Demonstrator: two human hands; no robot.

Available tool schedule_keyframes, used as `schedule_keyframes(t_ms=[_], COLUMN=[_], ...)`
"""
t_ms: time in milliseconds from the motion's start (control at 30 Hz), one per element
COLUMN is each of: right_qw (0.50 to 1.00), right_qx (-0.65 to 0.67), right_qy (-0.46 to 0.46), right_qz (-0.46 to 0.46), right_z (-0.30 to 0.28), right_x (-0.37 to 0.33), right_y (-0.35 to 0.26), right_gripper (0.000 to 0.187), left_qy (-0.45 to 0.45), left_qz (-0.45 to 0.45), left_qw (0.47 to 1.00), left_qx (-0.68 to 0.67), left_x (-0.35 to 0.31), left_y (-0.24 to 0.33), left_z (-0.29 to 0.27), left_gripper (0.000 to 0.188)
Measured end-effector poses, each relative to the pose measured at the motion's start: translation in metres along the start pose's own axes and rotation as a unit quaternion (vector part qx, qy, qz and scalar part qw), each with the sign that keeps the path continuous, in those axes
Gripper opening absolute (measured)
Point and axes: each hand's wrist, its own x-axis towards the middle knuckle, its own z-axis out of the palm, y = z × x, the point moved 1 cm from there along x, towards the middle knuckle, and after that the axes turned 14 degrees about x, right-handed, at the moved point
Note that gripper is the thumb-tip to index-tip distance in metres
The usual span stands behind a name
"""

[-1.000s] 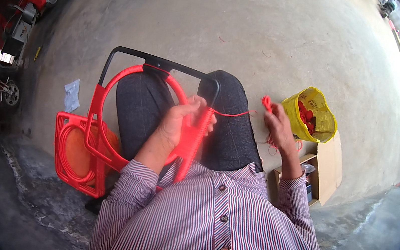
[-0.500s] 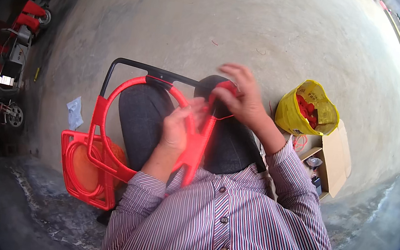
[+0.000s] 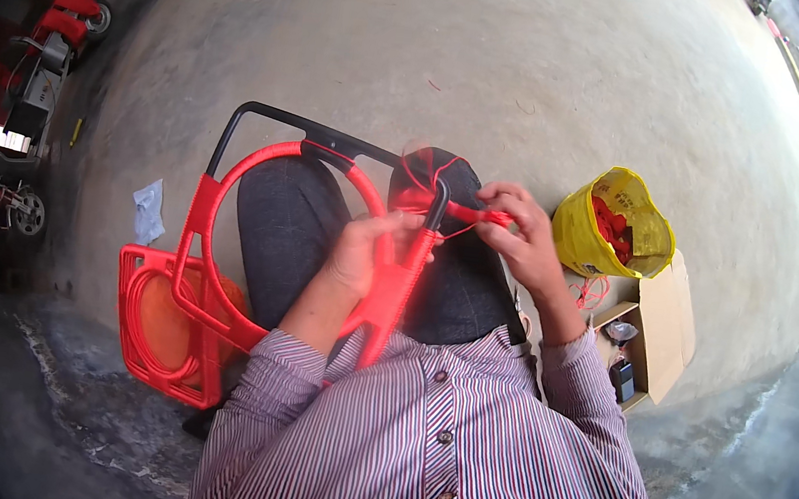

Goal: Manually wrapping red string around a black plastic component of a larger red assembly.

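Across my lap lies a black tubular frame [image 3: 276,114] with a round ring, much of it tightly wrapped in red cord. My left hand [image 3: 355,256] is closed on the wrapped frame, where the ring meets the right-hand bar. Beyond that bar, my right hand [image 3: 534,239] pinches a small bundle of red cord [image 3: 494,218]. A red strand loops from the bundle around the bare black corner of the frame [image 3: 439,199]. The fingertips of my left hand are partly hidden behind the bar.
A yellow bucket [image 3: 574,227] holding red material stands to my right, beside an open cardboard box [image 3: 667,325] with small items. Another red-wrapped frame [image 3: 127,284] leans at my left over something orange. A pale crumpled wrapper [image 3: 149,212] lies nearby. Scooters [image 3: 36,101] are parked far left.
My right hand has come down and right from the frame's corner, drawing the cord bundle outward; the strand now loops above the corner. My left hand keeps its place on the frame.
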Motion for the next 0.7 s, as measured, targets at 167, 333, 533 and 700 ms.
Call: schedule_keyframes(t_ms=[167, 333, 533, 700], right_qw=[0.886, 0.850, 0.853, 0.966], right_qx=[0.461, 0.451, 0.372, 0.180], right_qy=[0.021, 0.267, 0.366, 0.111], right_qz=[0.050, -0.046, 0.006, 0.147], right_z=[-0.050, -0.164, -0.135, -0.003], right_x=[-0.049, -0.116, -0.095, -0.028], right_y=[-0.060, -0.093, -0.053, -0.012], right_gripper=[0.022, 0.026, 0.026, 0.019], left_qy=[-0.073, -0.046, -0.051, -0.062], left_qz=[0.003, 0.011, 0.000, -0.004], left_qw=[0.995, 0.997, 0.997, 0.997], left_qx=[0.064, 0.056, 0.060, 0.053], left_x=[-0.003, -0.006, -0.004, -0.008], left_y=[0.001, 0.005, 0.006, 0.004], left_z=[-0.005, -0.002, 0.002, 0.005], left_gripper=[0.033, 0.030, 0.027, 0.027])
